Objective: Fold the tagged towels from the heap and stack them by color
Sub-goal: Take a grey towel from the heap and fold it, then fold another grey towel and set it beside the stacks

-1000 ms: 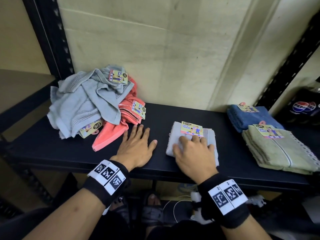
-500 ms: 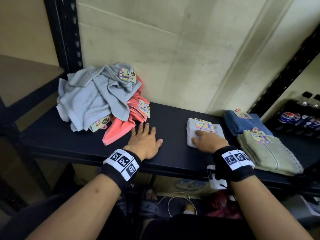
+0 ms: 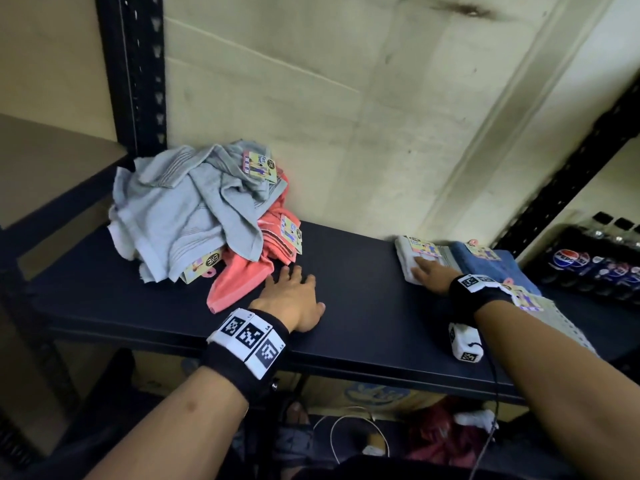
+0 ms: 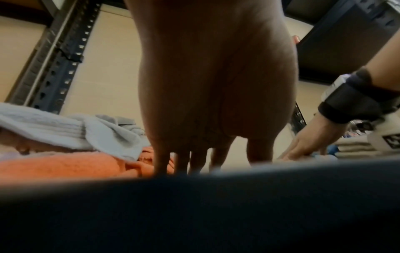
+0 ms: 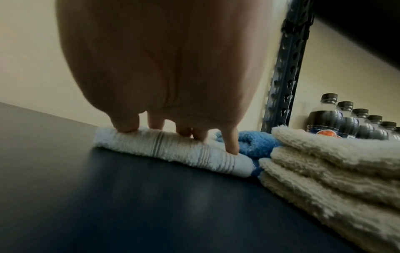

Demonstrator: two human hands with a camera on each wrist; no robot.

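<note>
A heap of light grey towels [image 3: 180, 216] and a coral towel [image 3: 239, 282] with paper tags lies at the shelf's left. My left hand [image 3: 291, 299] rests flat and open on the dark shelf [image 3: 363, 306] beside the coral towel [image 4: 65, 166]. My right hand [image 3: 429, 271] presses with straight fingers on a folded white towel [image 3: 407, 258] [image 5: 173, 150], which touches the folded blue towel [image 3: 485, 265] [image 5: 255, 143]. The beige folded stack [image 3: 561, 323] [image 5: 335, 171] lies in front of the blue one, partly hidden by my right wrist.
A pack of dark soda bottles [image 3: 595, 261] [image 5: 350, 123] stands at the far right behind a black perforated upright [image 5: 288, 68]. Another black upright [image 3: 138, 71] rises behind the heap. A concrete wall backs the shelf. Cables and clutter lie below the shelf edge.
My right hand has slid the folded white towel to the right, up against the blue towel. My left hand has stayed flat on the shelf. The head view has shifted left.
</note>
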